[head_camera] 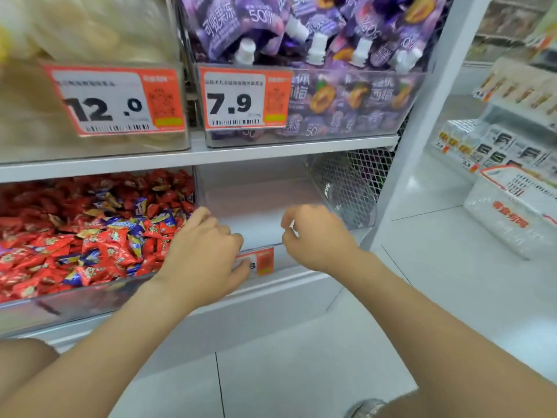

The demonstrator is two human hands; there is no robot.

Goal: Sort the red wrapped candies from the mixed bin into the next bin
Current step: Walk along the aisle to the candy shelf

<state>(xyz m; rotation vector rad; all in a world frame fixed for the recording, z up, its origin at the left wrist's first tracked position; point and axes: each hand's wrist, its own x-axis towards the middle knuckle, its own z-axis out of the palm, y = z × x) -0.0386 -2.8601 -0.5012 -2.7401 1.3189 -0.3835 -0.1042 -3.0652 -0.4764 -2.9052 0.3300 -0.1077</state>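
The mixed bin (75, 300) on the lower shelf is heaped with red wrapped candies (111, 245) and some blue-and-gold ones (141, 206). To its right stands a clear bin (259, 206) with nothing visible inside. My left hand (205, 251) is at the mixed bin's right front corner. Its fingers bend down among the candies and their tips are hidden, so I cannot see whether they hold one. My right hand (313, 236) hovers over the front of the clear bin, fingers loosely curled, holding nothing.
An orange price tag (262, 260) is fixed to the clear bin's front, partly behind my left thumb. The shelf above carries a bin of purple jelly pouches (316, 55) and a bin of pale goods (90, 31). A white shelf post (422, 146) and wire mesh (349, 185) stand on the right.
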